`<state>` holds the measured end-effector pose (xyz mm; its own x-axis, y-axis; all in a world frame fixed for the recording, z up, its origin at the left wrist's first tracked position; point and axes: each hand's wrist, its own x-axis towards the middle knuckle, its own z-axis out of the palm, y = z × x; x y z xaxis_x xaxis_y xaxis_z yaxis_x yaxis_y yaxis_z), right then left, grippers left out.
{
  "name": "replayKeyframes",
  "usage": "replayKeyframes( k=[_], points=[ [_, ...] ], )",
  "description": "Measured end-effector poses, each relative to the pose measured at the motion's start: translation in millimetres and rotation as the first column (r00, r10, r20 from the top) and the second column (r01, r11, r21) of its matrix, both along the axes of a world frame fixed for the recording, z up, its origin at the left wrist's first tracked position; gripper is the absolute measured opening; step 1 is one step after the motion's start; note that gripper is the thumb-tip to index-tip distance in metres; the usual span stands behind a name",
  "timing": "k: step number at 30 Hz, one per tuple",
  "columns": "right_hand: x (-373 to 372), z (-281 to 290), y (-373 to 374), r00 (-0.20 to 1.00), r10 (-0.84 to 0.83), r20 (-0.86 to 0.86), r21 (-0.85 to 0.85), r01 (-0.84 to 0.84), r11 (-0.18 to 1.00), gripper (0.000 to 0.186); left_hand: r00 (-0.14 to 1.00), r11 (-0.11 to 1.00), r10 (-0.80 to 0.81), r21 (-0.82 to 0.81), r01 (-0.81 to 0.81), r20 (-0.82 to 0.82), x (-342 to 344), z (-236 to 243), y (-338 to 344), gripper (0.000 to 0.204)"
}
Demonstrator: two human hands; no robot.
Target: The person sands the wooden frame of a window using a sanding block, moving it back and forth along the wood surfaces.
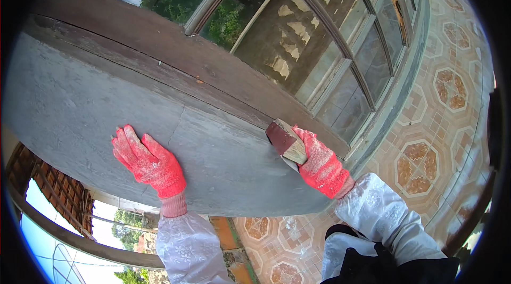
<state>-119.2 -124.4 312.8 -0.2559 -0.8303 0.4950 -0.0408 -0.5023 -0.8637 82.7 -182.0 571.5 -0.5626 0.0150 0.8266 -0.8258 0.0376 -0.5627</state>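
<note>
My left hand [150, 162], in a dusty red glove, lies flat with its fingers spread on the smooth grey wall [85, 92]. To the right, my right hand [321, 166], gloved in the same red, grips a sanding block [286, 139]. The block is pale wood with a dark reddish-brown sheet over its face and end. It sits against the upper part of the wall, close under the brown window frame [229, 95]. The fingertips behind the block are partly hidden.
Glass window panes [287, 34] in a weathered frame rise beyond the wall. A patterned tile floor [426, 161] runs down the right side and below. At lower left are a tiled roof [61, 193] and a curved rail [96, 247].
</note>
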Motion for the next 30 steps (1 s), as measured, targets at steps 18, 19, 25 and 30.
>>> replayKeyframes(
  k=[18, 19, 25, 30],
  points=[
    [13, 26, 2, 0.977, -0.205, -0.059, -0.192, 0.191, 0.963, 0.073, 1.000, 1.000, -0.001, 0.011, 0.001, 0.003, 2, -2, -3, 0.037],
    [14, 2, 2, 0.980, -0.189, -0.061, -0.139, 0.179, 0.974, 0.074, 1.000, 1.000, -0.004, 0.002, 0.004, 0.002, 2, 0, -1, 0.037],
    [12, 65, 2, 0.960, -0.264, -0.089, -0.300, 0.227, 0.927, 0.072, 0.999, 0.999, 0.030, 0.025, -0.031, 0.014, 7, -9, -9, 0.037],
    [19, -16, 1, 0.985, -0.168, -0.027, -0.141, 0.163, 0.977, 0.074, 1.000, 1.000, 0.010, -0.006, -0.010, 0.023, 2, 0, -3, 0.037]
  ],
)
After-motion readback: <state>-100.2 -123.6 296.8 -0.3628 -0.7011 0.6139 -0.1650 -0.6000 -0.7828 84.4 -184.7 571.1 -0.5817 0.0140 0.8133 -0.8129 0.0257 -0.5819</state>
